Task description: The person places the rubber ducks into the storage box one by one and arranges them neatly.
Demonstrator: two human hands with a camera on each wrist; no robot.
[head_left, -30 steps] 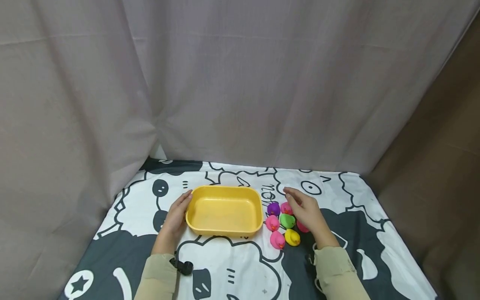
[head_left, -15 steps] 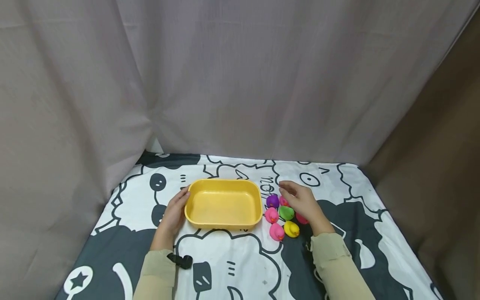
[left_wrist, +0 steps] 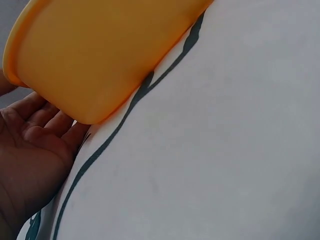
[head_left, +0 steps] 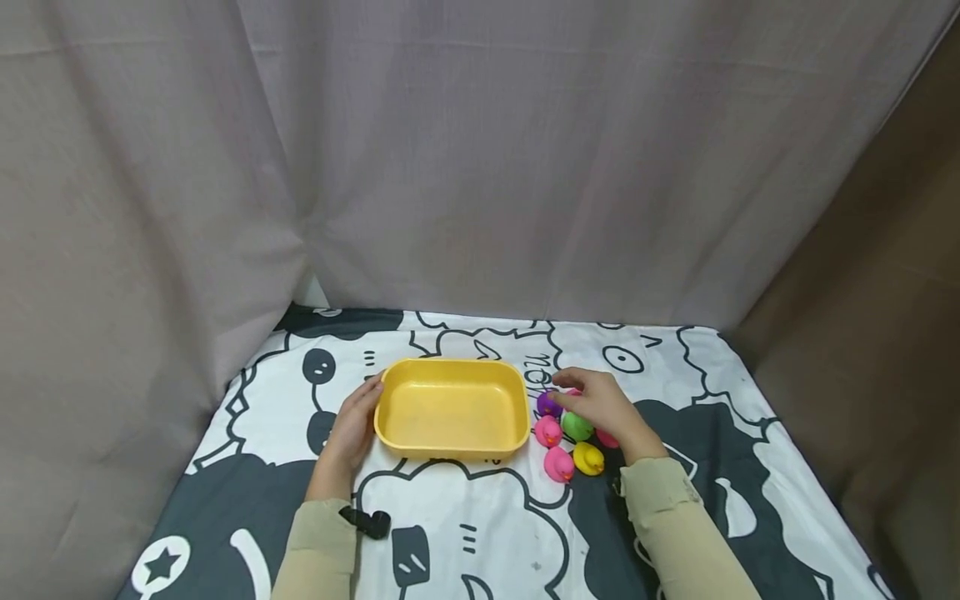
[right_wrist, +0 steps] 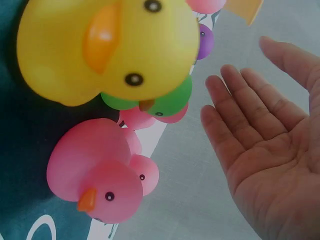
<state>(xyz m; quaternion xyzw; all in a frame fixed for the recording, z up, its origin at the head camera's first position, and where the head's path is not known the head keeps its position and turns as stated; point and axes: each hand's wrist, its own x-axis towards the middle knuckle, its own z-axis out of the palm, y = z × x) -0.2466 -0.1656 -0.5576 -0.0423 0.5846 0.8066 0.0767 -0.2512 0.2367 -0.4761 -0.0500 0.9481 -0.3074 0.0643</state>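
My left hand lies along the left end of a yellow plastic tray, its fingers straight and touching the side near the rim. In the left wrist view the palm faces up beside the tray's wall. My right hand hovers over a cluster of rubber ducks, thumb and fingers parted around the purple duck. In the right wrist view this hand holds nothing. The green duck sits beneath it, and the yellow duck is nearer me. A pink duck is partly hidden by the hand.
Two more pink ducks, one upper and one lower, sit at the cluster's left, close to the tray's right end. Another pink duck shows behind the fingers. A printed cloth covers the table, and grey curtains hang behind.
My right hand has moved slightly left and lowered, its fingertips now over the purple duck. The left hand stays at the tray. The head view has tilted a little.
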